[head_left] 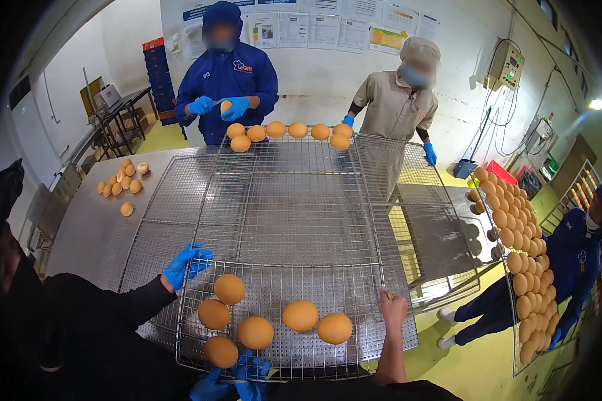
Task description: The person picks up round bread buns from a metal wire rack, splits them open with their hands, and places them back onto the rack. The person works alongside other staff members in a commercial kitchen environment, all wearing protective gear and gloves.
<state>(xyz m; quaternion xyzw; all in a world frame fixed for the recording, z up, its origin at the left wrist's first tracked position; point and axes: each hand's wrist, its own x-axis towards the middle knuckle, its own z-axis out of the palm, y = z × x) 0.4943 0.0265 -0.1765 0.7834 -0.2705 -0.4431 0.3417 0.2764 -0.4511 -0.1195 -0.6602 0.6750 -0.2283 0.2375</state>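
A wire cooling rack lies before me with several round brown buns along its near part. My right hand is bare and closed on the rack's right edge, its bare forearm rising from the lower edge. On the rack's left side rests a blue-gloved hand, its fingers over the wire; its long black sleeve appears to be a neighbour's. Blue gloves show under the near edge, partly hidden by the rack and buns. Whether my left hand is in them I cannot tell.
More buns line the rack's far edge. A person in blue holds a bun and a knife; another in beige touches the rack. Loose buns sit on the metal table. Full bun racks stand right, beside another person.
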